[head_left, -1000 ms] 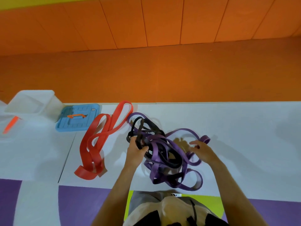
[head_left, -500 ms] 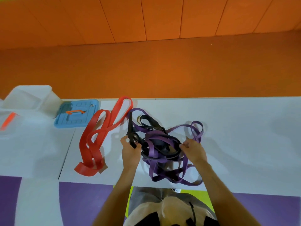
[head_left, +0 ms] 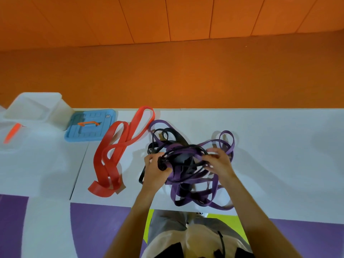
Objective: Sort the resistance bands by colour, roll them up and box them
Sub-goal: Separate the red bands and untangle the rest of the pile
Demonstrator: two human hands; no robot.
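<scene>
A tangle of purple bands (head_left: pixel 195 190) and black bands (head_left: pixel 173 135) is lifted partly off the white table (head_left: pixel 279 155) in front of me. My left hand (head_left: pixel 155 169) grips a bunched black band at the tangle's left side. My right hand (head_left: pixel 218 162) holds purple and black strands at its right side. Loops of purple hang down to the table's front edge. Red bands (head_left: pixel 111 155) lie apart in a loose heap to the left, untouched.
A clear plastic box (head_left: pixel 37 108) stands at the far left, with its blue lid (head_left: pixel 90 125) lying flat beside it. An orange clip (head_left: pixel 12 133) lies at the left edge. Behind the table is an orange wall. Purple floor lies below the table.
Both hands have closed on the tangle and raised it off the table. The right hand moved in from the purple loop at the right.
</scene>
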